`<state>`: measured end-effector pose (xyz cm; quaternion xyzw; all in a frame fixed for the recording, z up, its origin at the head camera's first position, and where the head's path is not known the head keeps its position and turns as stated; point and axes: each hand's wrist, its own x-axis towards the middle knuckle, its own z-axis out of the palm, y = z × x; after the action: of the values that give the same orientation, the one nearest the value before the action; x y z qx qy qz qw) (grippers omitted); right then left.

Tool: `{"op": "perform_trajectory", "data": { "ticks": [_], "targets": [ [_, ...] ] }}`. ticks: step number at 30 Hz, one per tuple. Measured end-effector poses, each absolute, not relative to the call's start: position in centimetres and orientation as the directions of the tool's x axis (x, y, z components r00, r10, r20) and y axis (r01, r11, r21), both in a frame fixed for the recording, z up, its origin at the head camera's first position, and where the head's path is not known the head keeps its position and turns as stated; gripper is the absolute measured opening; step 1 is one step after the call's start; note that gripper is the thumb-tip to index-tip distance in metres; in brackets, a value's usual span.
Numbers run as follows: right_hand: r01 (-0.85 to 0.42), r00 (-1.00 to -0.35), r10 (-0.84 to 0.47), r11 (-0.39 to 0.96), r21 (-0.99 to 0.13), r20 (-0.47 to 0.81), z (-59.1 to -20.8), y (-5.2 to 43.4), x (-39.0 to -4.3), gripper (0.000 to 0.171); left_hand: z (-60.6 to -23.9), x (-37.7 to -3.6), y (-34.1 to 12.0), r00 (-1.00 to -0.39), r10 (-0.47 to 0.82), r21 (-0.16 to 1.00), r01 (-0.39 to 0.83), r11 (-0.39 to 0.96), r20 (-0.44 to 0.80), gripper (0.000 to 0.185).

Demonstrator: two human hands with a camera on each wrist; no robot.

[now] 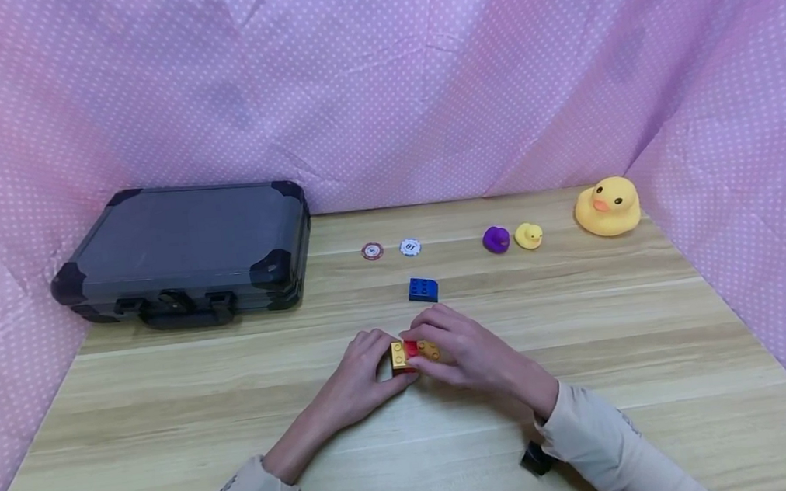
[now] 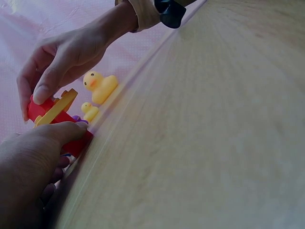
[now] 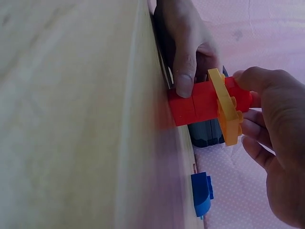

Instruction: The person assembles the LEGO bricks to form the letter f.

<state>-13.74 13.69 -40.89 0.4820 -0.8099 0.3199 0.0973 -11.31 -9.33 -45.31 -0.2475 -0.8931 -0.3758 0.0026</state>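
Observation:
In the right wrist view, red toy bricks [image 3: 198,106] form a stack on the wooden table, with a flat yellow brick [image 3: 221,98] lying across them. Another red brick [image 3: 240,94] sits on top of the yellow one. My left hand [image 1: 358,377] grips the lower red bricks, its thumb along their near side. From the right, my right hand [image 1: 469,352] pinches the top red brick between thumb and fingers. Just behind the hands lies a blue brick [image 1: 423,289] with studs up.
A grey case [image 1: 188,232] with black corners stands at the back left. Farther back lie a red-and-white chip [image 1: 372,251] and a white chip [image 1: 410,247]. To their right are a purple duck [image 1: 496,239], a small yellow duck [image 1: 529,236] and a large yellow duck [image 1: 607,209].

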Motion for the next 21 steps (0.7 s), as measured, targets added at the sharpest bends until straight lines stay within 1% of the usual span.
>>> {"op": "perform_trajectory", "data": {
  "ticks": [8, 17, 21],
  "targets": [
    [-0.84, -0.518, -0.725, 0.331, -0.43, 0.453, -40.92, 13.85, -13.78, 0.032, -45.1, -11.21, -9.16, -0.877, 0.443, 0.673, 0.442, 0.593, 0.186, 0.036],
    [-0.82, -0.539, -0.72, 0.331, -0.466, 0.437, -41.3, 13.88, -13.65, 0.034, -45.26, -11.21, -9.22, -0.883, 0.434, 0.672, 0.432, 0.601, 0.18, 0.036],
    [-0.824, -0.539, -0.714, 0.337, -0.456, 0.446, -41.41, 13.79, -13.66, 0.032, -45.2, -11.25, -9.39, -0.879, 0.439, 0.669, 0.442, 0.598, 0.187, 0.037]
  ]
}}
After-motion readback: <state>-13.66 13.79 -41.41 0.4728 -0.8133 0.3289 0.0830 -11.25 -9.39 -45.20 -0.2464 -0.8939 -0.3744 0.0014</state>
